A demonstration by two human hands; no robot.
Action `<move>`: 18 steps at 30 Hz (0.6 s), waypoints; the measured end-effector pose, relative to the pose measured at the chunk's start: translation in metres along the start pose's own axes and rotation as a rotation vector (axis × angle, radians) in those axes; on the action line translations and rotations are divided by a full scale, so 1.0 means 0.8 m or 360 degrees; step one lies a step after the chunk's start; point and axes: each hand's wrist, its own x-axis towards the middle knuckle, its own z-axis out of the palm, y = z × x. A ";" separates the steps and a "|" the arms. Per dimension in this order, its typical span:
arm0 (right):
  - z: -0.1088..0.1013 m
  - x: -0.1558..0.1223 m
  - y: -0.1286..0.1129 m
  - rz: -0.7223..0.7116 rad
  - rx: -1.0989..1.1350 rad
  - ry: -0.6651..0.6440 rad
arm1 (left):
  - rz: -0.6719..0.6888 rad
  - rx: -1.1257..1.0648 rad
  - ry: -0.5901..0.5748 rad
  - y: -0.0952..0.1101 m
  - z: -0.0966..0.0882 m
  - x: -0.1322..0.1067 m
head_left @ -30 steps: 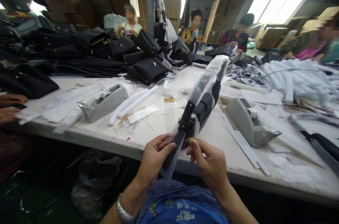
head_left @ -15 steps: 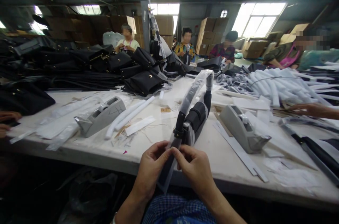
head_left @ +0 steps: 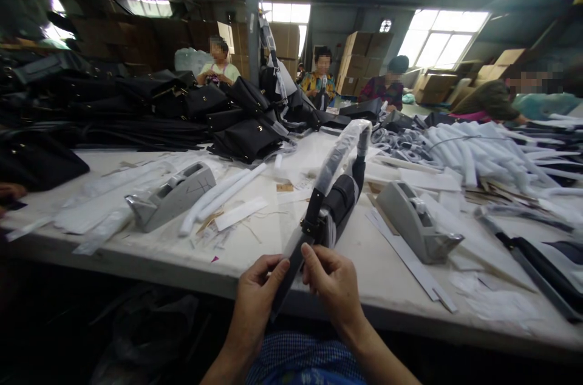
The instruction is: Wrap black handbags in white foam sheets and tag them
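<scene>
A black handbag (head_left: 339, 203) stands narrow side toward me at the table's front edge, its near end jutting over the edge. Clear plastic film covers its raised handle (head_left: 337, 157), and a small metal fitting shows at the handle's base. My left hand (head_left: 260, 288) is closed, thumb on top, on the left edge of the bag's near end. On the other side my right hand (head_left: 334, 282) is closed in a pinch at the bag's right edge, fingers curled under the thumb. What lies under the fingertips is partly hidden.
Grey tape dispensers stand left (head_left: 170, 197) and right (head_left: 414, 224) of the bag. White foam tubes (head_left: 223, 194) and paper scraps lie about. Black bags (head_left: 246, 136) are piled at the back left, a foam tube bundle (head_left: 469, 145) at the back right. Several co-workers sit beyond.
My thumbs, which met over translucent film at the bag's near end, are now apart, and the dark surface between them shows. A co-worker's arm at the right has left the view.
</scene>
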 end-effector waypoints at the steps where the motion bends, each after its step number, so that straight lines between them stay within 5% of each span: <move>1: -0.001 0.002 0.000 -0.0027 -0.0050 0.0016 | 0.0058 0.0049 0.0022 0.000 0.000 0.001; 4: -0.001 0.005 0.000 -0.0051 -0.0170 0.0074 | 0.0365 0.0258 0.0116 -0.001 0.000 0.001; 10: -0.001 0.007 0.001 0.0062 -0.0069 0.0035 | 0.1594 0.0921 0.0294 -0.012 0.001 -0.007; 15: -0.006 0.007 -0.009 0.0333 0.0316 -0.0127 | 0.1890 0.1253 0.0135 -0.012 -0.013 -0.007; 18: -0.009 0.003 -0.015 0.0297 0.0409 -0.0214 | 0.2014 0.1362 0.0029 -0.002 -0.022 -0.003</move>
